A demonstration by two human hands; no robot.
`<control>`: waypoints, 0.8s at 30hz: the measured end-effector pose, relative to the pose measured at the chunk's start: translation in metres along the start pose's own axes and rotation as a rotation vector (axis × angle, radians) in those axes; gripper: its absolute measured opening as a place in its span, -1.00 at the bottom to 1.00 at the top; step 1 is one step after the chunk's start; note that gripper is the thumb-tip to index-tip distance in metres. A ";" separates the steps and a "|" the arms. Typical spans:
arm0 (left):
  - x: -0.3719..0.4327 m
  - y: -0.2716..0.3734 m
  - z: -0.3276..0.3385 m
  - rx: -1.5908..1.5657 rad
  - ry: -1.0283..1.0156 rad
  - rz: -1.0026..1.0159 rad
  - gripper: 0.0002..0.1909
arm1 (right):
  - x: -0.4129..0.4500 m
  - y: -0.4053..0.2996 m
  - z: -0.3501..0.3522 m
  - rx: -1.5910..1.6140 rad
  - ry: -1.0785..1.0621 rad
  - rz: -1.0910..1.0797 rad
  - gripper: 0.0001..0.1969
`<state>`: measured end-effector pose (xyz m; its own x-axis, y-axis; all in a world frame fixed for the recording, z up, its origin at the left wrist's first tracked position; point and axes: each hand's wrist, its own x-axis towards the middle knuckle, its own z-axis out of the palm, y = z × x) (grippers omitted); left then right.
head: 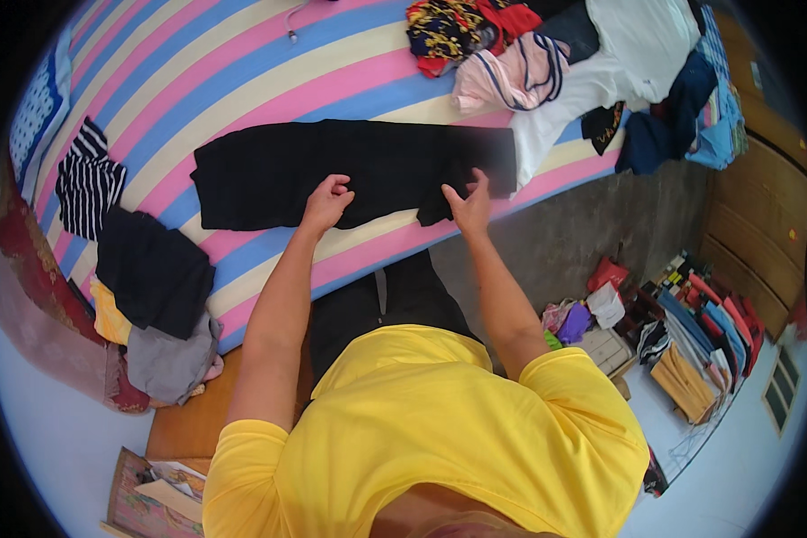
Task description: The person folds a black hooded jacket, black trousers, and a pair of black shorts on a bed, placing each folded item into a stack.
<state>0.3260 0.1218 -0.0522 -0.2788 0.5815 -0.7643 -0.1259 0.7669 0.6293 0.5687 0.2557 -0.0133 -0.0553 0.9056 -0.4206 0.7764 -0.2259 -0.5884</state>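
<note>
A black garment [269, 175], which looks like folded trousers, lies lengthwise across the striped bed sheet [255, 87] before me. My left hand [327, 205] is over its near edge, fingers loosely curled with a gap to the thumb and no cloth visible between them. Further right, my right hand [471, 205] is at the garment's right part, thumb and fingers spread apart. Beside that thumb, a small flap of the black cloth [435, 210] sticks out towards me. Whether the fingertips touch the cloth is hard to tell.
White clothing [639, 47], a pink garment [508, 74] and patterned cloth [447, 30] are heaped at the back right. On the left lie a striped garment [91, 181], black cloth [155, 269] and grey cloth [175, 356]. A clothes rack [706, 350] stands right of the bed.
</note>
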 end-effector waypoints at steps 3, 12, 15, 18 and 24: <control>-0.004 0.000 -0.002 0.101 0.010 0.098 -0.63 | 0.004 0.011 -0.002 -0.312 -0.043 -0.168 -0.49; 0.007 -0.012 -0.005 0.048 -0.040 0.024 -0.64 | -0.023 -0.036 0.009 -0.203 -0.317 -0.454 -0.50; 0.008 -0.007 -0.004 0.032 -0.034 0.034 -0.66 | -0.029 -0.042 0.004 -0.058 -0.538 -0.663 -0.55; 0.002 0.006 0.008 0.155 0.038 0.103 -0.68 | -0.004 -0.012 0.006 -0.133 0.047 -0.652 -0.47; -0.016 0.040 0.061 0.390 0.033 0.255 -0.64 | 0.021 -0.005 0.004 -0.075 0.220 0.103 -0.34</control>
<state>0.3838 0.1602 -0.0233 -0.2849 0.7605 -0.5835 0.3164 0.6492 0.6917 0.5613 0.2748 -0.0217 0.1583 0.9373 -0.3105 0.8155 -0.3015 -0.4941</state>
